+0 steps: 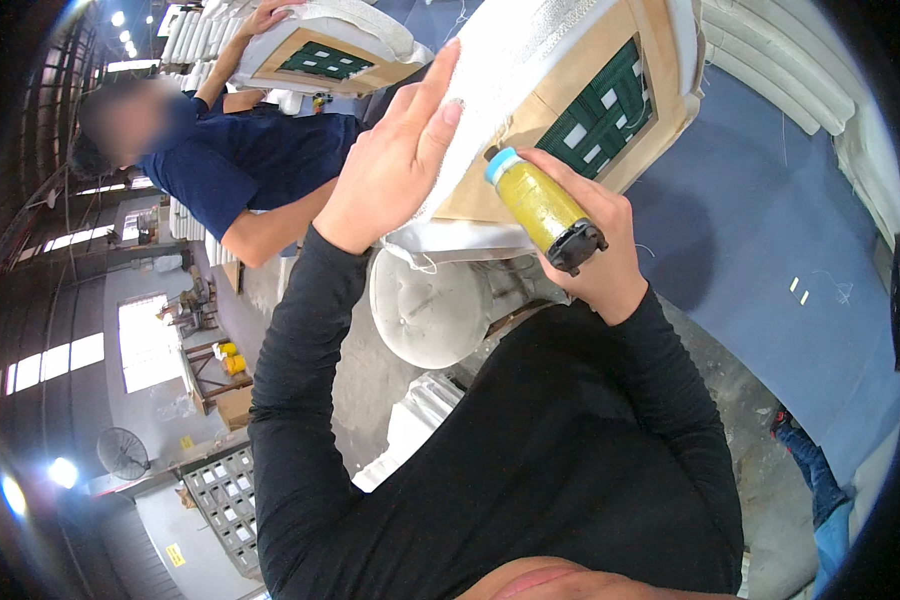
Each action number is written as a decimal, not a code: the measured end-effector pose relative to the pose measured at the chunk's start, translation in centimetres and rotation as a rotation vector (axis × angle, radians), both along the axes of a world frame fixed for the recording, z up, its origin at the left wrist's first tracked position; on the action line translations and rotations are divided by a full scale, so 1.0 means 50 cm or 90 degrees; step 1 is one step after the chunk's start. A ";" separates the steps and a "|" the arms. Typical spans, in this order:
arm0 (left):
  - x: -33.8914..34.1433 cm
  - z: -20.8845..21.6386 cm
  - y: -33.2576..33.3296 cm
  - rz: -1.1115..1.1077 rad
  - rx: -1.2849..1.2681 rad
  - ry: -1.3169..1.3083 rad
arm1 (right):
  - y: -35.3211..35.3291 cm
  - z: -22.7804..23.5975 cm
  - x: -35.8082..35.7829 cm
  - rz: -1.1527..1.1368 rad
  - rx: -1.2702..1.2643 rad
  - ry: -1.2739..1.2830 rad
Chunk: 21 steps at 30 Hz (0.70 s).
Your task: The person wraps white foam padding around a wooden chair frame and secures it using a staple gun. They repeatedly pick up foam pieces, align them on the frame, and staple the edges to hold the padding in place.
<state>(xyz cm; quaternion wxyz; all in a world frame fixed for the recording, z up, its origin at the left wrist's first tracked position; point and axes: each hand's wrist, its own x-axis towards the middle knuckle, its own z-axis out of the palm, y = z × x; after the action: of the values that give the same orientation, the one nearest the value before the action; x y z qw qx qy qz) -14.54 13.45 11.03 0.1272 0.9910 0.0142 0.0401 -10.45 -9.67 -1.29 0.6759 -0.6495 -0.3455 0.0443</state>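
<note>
A padded chair part stands tilted in front of me, its wooden frame (470, 200) facing me and white textured fabric (515, 60) wrapped along its edge. Woven green webbing (600, 115) fills the opening in the wood. My left hand (385, 175) lies against the fabric at the near left edge, fingers stretched out and pressed flat. In my right hand (610, 255) is a pneumatic staple gun (545, 205) with a yellow body, light blue band and black end cap. My fingers wrap round its far side. It is held close to the wood; its nose is hidden.
A blue-covered table (750, 240) curves along the right, with white padded rolls (780, 65) at its back. At the left a co-worker in a dark shirt (260, 160) handles a similar padded panel (320, 60). Below my work is a round tufted grey cushion (430, 310).
</note>
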 end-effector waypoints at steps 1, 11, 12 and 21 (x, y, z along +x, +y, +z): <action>-0.005 0.000 -0.003 -0.015 0.032 -0.005 | 0.003 -0.002 0.000 0.002 0.015 -0.002; -0.010 0.004 0.002 -0.042 0.053 0.027 | -0.009 0.030 0.016 0.010 0.046 0.013; -0.010 0.004 0.002 -0.041 0.041 0.026 | -0.009 0.032 0.018 0.008 0.059 0.004; -0.009 0.001 0.007 -0.058 0.066 0.000 | 0.028 0.027 0.022 0.000 0.074 -0.031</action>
<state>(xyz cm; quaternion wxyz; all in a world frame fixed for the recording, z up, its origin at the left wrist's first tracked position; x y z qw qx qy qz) -15.00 13.81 11.10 0.0771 0.9959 -0.0334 0.0348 -9.33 -8.29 0.07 0.7037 -0.6101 -0.3640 0.0084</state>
